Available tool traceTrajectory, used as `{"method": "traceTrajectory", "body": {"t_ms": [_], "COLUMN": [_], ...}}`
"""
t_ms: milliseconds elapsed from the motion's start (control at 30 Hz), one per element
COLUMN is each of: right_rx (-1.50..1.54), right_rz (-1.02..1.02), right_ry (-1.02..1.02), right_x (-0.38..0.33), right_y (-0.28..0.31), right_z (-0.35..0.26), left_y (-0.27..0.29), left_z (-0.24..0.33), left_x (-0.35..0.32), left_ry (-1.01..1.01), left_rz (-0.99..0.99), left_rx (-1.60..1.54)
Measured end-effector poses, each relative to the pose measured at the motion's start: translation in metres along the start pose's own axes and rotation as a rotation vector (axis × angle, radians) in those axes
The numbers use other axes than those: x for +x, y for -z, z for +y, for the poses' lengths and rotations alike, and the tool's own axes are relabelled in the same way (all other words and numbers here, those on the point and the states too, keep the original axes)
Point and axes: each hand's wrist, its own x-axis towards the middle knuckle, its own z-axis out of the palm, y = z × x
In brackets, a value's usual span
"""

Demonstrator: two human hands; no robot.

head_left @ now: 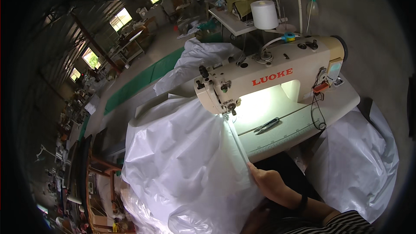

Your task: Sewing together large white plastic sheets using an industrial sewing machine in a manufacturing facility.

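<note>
A large sheet of shiny white plastic-like material (182, 134) spreads over the left of a white sewing machine (307, 60) and hangs down toward me. Its folded edge, a narrow strip (237, 141), runs from under the needle area (225, 116) down to my right hand (269, 183). That hand pinches the strip between thumb and fingers just off the front of the machine bed. A dark band circles the right wrist, below which a striped sleeve begins. My left hand does not show. On the lit bed lies a pair of thread snips (268, 125), apart from the hand.
More white sheeting (355, 164) hangs at the right of the machine. A white thread cone (264, 15) stands behind it, beside a small table (234, 21). Another white heap (195, 60) lies beyond, near a green floor strip (143, 76). A wooden frame (104, 164) stands at left.
</note>
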Motion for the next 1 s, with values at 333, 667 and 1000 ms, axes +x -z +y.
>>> {"method": "traceTrajectory", "body": {"t_ms": [333,667,1000], "right_rx": [-0.357,-0.335,-0.425], "right_rz": [-0.011,-0.151,-0.059], "right_ry": [-0.042,-0.178,-0.122], "right_x": [0.069,0.160,0.125], "right_y": [-0.019,-0.028,-0.039], "right_z": [-0.006,0.016,0.009], "left_y": [0.063,0.079,0.141], "left_z": [-0.001,0.083,0.077], "left_x": [0.017,0.050,0.124], "left_ry": [0.187,0.016,-0.529], "left_rz": [0.447,-0.234,0.414], "left_rx": [0.382,0.830,1.238]}}
